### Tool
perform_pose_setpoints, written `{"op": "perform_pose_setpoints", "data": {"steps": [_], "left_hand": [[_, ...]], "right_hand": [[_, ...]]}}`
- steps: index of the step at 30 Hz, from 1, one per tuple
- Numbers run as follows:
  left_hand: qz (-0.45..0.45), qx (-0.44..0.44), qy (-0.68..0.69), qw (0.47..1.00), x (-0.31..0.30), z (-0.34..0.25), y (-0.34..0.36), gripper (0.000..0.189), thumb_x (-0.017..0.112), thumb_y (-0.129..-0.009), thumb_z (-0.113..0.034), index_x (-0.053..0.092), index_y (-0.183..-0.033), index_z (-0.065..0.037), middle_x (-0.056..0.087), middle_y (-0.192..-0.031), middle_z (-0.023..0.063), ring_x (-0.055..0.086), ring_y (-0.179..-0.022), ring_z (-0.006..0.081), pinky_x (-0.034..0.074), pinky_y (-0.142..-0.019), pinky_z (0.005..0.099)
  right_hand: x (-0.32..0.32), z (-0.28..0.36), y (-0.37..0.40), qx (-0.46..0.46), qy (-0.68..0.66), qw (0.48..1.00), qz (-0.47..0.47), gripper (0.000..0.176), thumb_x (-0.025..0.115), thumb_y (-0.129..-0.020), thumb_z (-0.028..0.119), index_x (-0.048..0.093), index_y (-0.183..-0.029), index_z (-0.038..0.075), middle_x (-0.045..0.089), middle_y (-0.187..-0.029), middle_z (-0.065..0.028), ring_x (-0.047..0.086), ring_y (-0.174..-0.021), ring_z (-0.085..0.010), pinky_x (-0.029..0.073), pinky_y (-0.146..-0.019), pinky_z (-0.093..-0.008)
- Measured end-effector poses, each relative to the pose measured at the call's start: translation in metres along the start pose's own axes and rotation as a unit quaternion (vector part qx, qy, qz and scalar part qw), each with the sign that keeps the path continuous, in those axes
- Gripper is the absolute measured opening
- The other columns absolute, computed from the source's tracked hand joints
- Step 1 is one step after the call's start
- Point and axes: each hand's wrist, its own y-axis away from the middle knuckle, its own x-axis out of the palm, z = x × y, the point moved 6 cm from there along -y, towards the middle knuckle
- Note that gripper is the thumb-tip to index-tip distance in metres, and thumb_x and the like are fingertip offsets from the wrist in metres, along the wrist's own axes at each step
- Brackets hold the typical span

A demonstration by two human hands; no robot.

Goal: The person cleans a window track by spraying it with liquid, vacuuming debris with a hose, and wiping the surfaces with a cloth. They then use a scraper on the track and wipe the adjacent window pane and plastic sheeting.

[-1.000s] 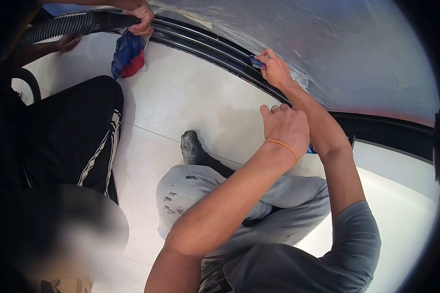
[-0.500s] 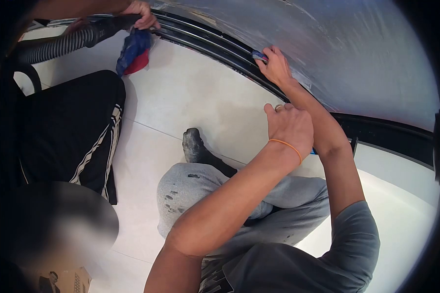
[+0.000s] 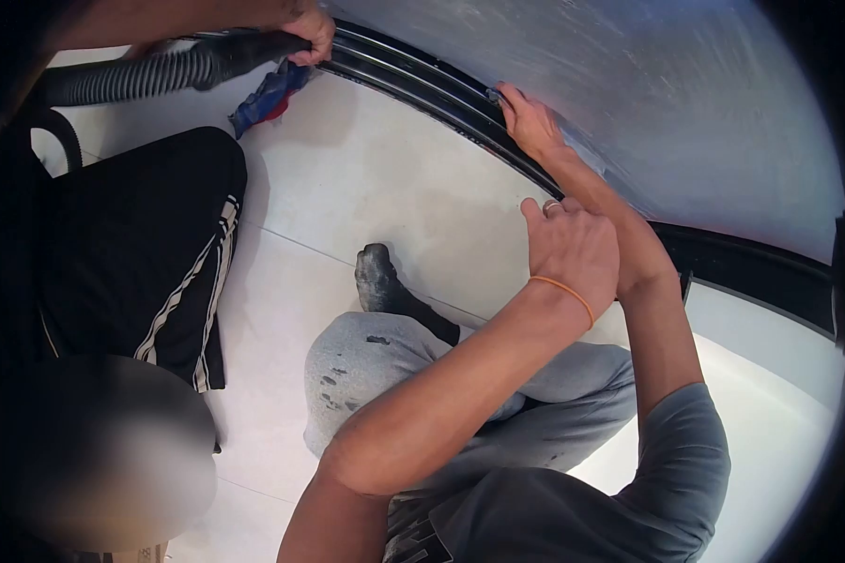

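Note:
My right hand (image 3: 533, 127) is closed on a small blue cloth (image 3: 494, 95), mostly hidden by the fingers. It lies against the black grooved track (image 3: 422, 89), at the foot of a large grey panel (image 3: 667, 103) with a streaky, film-like surface. My left hand (image 3: 575, 246), with a ring and an orange band (image 3: 565, 291) at the wrist, is in front of my right forearm. Its fingers are curled and turned away, so what they hold, if anything, is hidden.
At the upper left, a co-worker's hand (image 3: 316, 38) grips a ribbed black vacuum hose (image 3: 150, 77) by the track. A blue and red cloth (image 3: 270, 101) hangs below that hand. The co-worker's knee (image 3: 197, 169) and my socked foot (image 3: 377, 277) are on the pale tiled floor (image 3: 300, 188).
The co-worker's hand and hose end have shifted right along the track. My left hand has moved slightly right and down. Less of the cloth in my right hand shows now.

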Motion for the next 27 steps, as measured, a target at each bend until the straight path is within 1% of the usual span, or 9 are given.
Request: {"op": "perform_pose_setpoints", "data": {"steps": [3, 6, 9, 12, 15, 18, 21, 25, 27], "left_hand": [[0.000, 0.000, 0.006, 1.000, -0.002, -0.002, 0.000, 0.036, 0.068, -0.087, -0.029, 0.068, -0.108, 0.000, 0.068, -0.102, 0.0157, 0.065, -0.098, 0.0287, 0.036, -0.089, 0.0463], [-0.010, -0.001, 0.011, 1.000, -0.001, 0.000, -0.001, 0.035, 0.068, -0.087, -0.028, 0.068, -0.107, 0.000, 0.068, -0.101, 0.0157, 0.065, -0.098, 0.0289, 0.036, -0.089, 0.0461], [-0.017, -0.001, 0.009, 1.000, 0.001, 0.001, -0.001, 0.034, 0.069, -0.087, -0.028, 0.068, -0.106, 0.000, 0.068, -0.100, 0.0158, 0.065, -0.097, 0.0291, 0.036, -0.089, 0.0460], [-0.021, 0.001, 0.012, 1.000, 0.002, 0.000, -0.001, 0.034, 0.069, -0.087, -0.028, 0.068, -0.106, 0.000, 0.068, -0.099, 0.0158, 0.066, -0.096, 0.0291, 0.036, -0.089, 0.0459], [-0.024, 0.005, 0.020, 1.000, 0.001, -0.003, 0.001, 0.033, 0.069, -0.087, -0.028, 0.068, -0.106, 0.000, 0.068, -0.099, 0.0158, 0.066, -0.096, 0.0291, 0.036, -0.089, 0.0459], [-0.026, 0.015, 0.021, 0.999, -0.004, -0.008, 0.006, 0.033, 0.069, -0.087, -0.027, 0.068, -0.105, 0.001, 0.068, -0.098, 0.0158, 0.066, -0.095, 0.0293, 0.036, -0.088, 0.0457], [-0.034, 0.026, 0.021, 0.999, -0.011, -0.009, 0.008, 0.031, 0.069, -0.086, -0.024, 0.068, -0.104, 0.001, 0.068, -0.097, 0.0158, 0.066, -0.094, 0.0294, 0.036, -0.086, 0.0455], [-0.061, 0.029, 0.018, 0.998, -0.010, -0.005, 0.004, 0.023, 0.066, -0.083, -0.016, 0.066, -0.098, 0.001, 0.066, -0.094, 0.0160, 0.065, -0.092, 0.0303, 0.036, -0.083, 0.0460], [-0.118, 0.021, 0.028, 0.992, -0.022, 0.001, 0.002, 0.019, 0.064, -0.081, -0.012, 0.066, -0.095, 0.000, 0.066, -0.092, 0.0163, 0.065, -0.091, 0.0313, 0.037, -0.083, 0.0468]], "right_hand": [[0.004, -0.006, 0.004, -0.052, 0.032, 0.998, -0.004, 0.021, 0.055, -0.098, 0.017, 0.062, -0.118, 0.015, 0.061, -0.108, -0.0211, 0.062, -0.088, -0.0440, 0.052, -0.079, -0.0489], [0.003, -0.013, 0.008, -0.136, 0.022, 0.989, -0.054, 0.030, 0.055, -0.097, 0.015, 0.060, -0.126, 0.018, 0.059, -0.112, -0.0181, 0.062, -0.088, -0.0405, 0.051, -0.080, -0.0478], [-0.002, -0.014, 0.017, -0.071, 0.010, 0.997, 0.017, 0.037, 0.055, -0.097, 0.019, 0.057, -0.133, 0.024, 0.058, -0.121, -0.0172, 0.062, -0.099, -0.0426, 0.052, -0.088, -0.0504], [-0.010, -0.012, 0.022, -0.044, 0.020, 0.995, 0.083, 0.039, 0.052, -0.098, 0.019, 0.056, -0.136, 0.025, 0.055, -0.123, -0.0196, 0.062, -0.102, -0.0434, 0.051, -0.090, -0.0509], [-0.013, -0.013, 0.019, 0.012, 0.070, 0.986, 0.150, 0.038, 0.048, -0.100, 0.019, 0.055, -0.137, 0.025, 0.055, -0.121, -0.0203, 0.060, -0.104, -0.0447, 0.050, -0.091, -0.0511], [-0.009, -0.011, 0.015, 0.011, 0.067, 0.986, 0.150, 0.040, 0.045, -0.102, 0.018, 0.053, -0.140, 0.026, 0.056, -0.121, -0.0203, 0.059, -0.107, -0.0455, 0.049, -0.092, -0.0517], [0.001, -0.005, -0.001, -0.046, 0.044, 0.991, 0.119, 0.039, 0.045, -0.101, 0.016, 0.053, -0.138, 0.024, 0.057, -0.121, -0.0191, 0.058, -0.108, -0.0456, 0.049, -0.091, -0.0520], [0.022, 0.036, -0.051, -0.104, 0.039, 0.989, 0.097, 0.035, 0.047, -0.097, 0.011, 0.055, -0.129, 0.019, 0.058, -0.121, -0.0175, 0.058, -0.111, -0.0436, 0.049, -0.091, -0.0511], [0.025, 0.060, -0.074, -0.118, 0.075, 0.986, 0.094, 0.032, 0.047, -0.094, 0.009, 0.056, -0.124, 0.017, 0.059, -0.122, -0.0170, 0.059, -0.112, -0.0421, 0.049, -0.091, -0.0513]]}}
